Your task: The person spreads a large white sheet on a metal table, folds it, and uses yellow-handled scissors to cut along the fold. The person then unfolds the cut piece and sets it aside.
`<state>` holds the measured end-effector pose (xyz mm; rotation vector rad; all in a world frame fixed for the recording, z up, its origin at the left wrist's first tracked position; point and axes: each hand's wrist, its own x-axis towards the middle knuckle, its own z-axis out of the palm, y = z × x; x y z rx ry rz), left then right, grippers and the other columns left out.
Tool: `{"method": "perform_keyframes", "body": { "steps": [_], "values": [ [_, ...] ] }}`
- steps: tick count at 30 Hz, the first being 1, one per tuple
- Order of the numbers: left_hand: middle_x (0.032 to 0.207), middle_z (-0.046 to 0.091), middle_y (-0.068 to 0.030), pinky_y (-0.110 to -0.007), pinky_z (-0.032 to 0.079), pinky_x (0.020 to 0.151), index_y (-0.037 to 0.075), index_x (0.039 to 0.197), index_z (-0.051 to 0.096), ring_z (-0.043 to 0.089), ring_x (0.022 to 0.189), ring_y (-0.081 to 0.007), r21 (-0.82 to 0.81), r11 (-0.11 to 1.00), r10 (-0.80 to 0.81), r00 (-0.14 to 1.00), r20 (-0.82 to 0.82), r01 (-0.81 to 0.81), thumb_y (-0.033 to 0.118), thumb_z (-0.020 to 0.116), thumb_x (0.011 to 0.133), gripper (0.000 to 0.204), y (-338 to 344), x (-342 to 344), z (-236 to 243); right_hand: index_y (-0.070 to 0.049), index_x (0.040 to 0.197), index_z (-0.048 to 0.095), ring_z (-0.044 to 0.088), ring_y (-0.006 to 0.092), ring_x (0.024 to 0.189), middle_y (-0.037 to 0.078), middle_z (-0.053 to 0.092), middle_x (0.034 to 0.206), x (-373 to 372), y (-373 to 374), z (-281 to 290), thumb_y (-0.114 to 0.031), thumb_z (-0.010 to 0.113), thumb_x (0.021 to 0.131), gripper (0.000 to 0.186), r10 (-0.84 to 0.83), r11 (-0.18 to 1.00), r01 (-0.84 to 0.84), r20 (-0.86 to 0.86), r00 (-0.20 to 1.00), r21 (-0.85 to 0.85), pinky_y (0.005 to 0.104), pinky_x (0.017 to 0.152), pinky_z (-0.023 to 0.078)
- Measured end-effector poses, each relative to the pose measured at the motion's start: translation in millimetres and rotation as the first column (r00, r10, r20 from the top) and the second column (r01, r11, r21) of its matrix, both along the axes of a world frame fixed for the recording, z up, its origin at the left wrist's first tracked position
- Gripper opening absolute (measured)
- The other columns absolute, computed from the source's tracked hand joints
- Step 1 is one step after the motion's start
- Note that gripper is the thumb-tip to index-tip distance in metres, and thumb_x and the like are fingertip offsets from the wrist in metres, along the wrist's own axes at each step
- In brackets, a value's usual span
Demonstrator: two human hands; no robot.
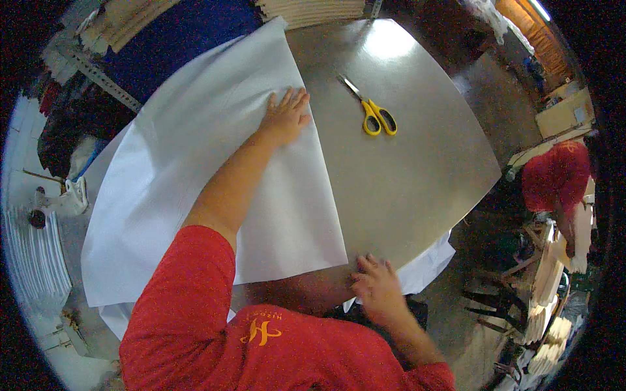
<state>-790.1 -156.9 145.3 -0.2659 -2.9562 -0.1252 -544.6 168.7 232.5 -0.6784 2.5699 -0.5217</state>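
Note:
A large white sheet [274, 202] that looks like cloth covers the left part of a smooth grey-brown table [404, 176]. My left hand [285, 118] lies flat on it near its right edge, fingers spread. My right hand [378, 287] rests at the near edge of the table with its fingers apart, a little blurred, and nothing shows in it. Beyond it, more white material [427, 264] hangs out past the table's near right edge. Yellow-handled scissors [372, 114] lie on the bare tabletop, right of the sheet, blades pointing away to the left.
Dark blue material [182, 49] and folded beige stacks [310, 12] lie beyond the table. A pile of white sheets [36, 254] stands at the far left. Another person in a red shirt [554, 176] is at the right, near stacked pale pieces [548, 280].

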Motion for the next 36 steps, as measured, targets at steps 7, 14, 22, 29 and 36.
{"method": "perform_keyframes", "body": {
  "steps": [7,14,22,29,36],
  "values": [
    [0.129,0.038,-0.0103,-0.05,0.028,0.096,0.009,0.121,0.043,0.035,0.119,-0.0297,-0.013,1.0,0.0,0.978,-0.209,-0.003,0.028,0.047,0.084,0.042,35.0,27.1,50.5,-0.005,0.114,0.05,0.047,0.0353,0.103,0.017,0.05,0.114,-214.1,-46.3,-19.7,-0.013,0.051,0.082,0.033,-0.411,0.862,0.182,-0.444,0.796,-0.472,0.0412,0.088,0.04],
    [0.089,0.054,-0.0125,-0.043,0.044,0.072,0.009,0.089,0.055,0.054,0.084,-0.0321,0.406,0.806,-0.558,0.782,0.278,0.431,0.022,0.058,0.075,0.02,103.8,207.2,83.3,-0.005,0.099,0.057,0.05,0.0323,0.098,0.015,0.053,0.102,-222.9,-66.6,-53.1,-0.015,0.06,0.075,0.027,-0.523,0.852,0.453,-0.449,0.724,-0.263,0.0402,0.082,0.043],
    [0.085,0.056,-0.0129,-0.042,0.042,0.074,0.007,0.089,0.057,0.053,0.083,-0.0328,0.51,0.754,-0.584,0.779,0.229,0.415,0.021,0.059,0.075,0.02,91.0,292.9,45.0,-0.003,0.09,0.055,0.055,0.0352,0.086,0.017,0.057,0.091,-55.2,-8.5,-5.3,-0.015,0.064,0.067,0.027,-0.583,0.81,0.58,-0.215,0.783,-0.084,0.0435,0.074,0.044],
    [0.078,0.058,-0.0117,-0.04,0.043,0.072,0.007,0.08,0.061,0.054,0.077,-0.0321,0.591,0.742,-0.555,0.785,0.276,0.317,0.019,0.062,0.073,0.014,88.6,310.3,51.8,-0.002,0.114,0.047,0.059,0.0273,0.081,0.014,0.06,0.091,60.7,34.6,-14.4,-0.015,0.057,0.074,0.043,-0.473,0.82,0.512,0.2,0.858,-0.254,0.0362,0.071,0.047],
    [0.078,0.057,-0.0122,-0.033,0.043,0.065,0.002,0.08,0.059,0.055,0.071,-0.0232,0.737,0.674,-0.38,0.88,0.286,0.051,0.016,0.061,0.075,0.015,93.1,320.1,56.6,-0.003,0.122,0.04,0.056,0.0143,0.066,0.007,0.057,0.081,176.3,39.8,-38.8,-0.034,0.06,0.077,0.058,0.159,0.279,0.754,0.803,0.574,-0.595,0.0233,0.058,0.045]
  ]
}}
